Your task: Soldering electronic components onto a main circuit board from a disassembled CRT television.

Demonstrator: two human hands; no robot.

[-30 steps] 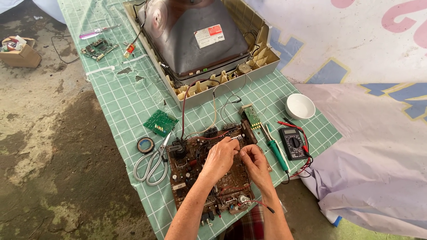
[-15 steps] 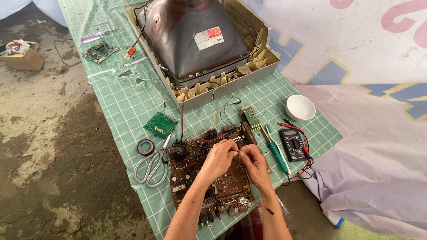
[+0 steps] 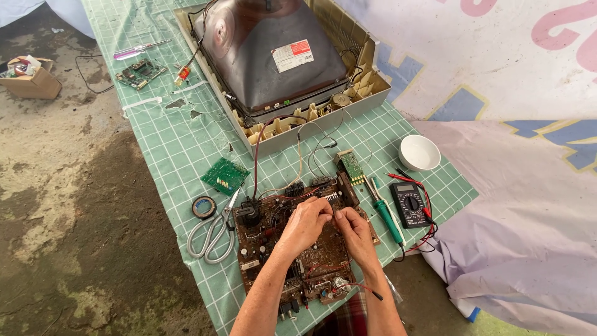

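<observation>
Pinching something tiny, unclear what: left hand [image 3: 309, 219], right hand [image 3: 353, 226], fingers curled, over brown circuit board [image 3: 292, 249].

Bright, even daylight fills the view; shadows are soft and short; a pale sheen glares on the dark tube back [image 3: 267, 56]; focus is sharp throughout; edges bend slightly.

One camera on my head looks steeply down and forward over the table [image 3: 186, 143], close above my hands [image 3: 333, 224], with the floor at its left edge.
</observation>
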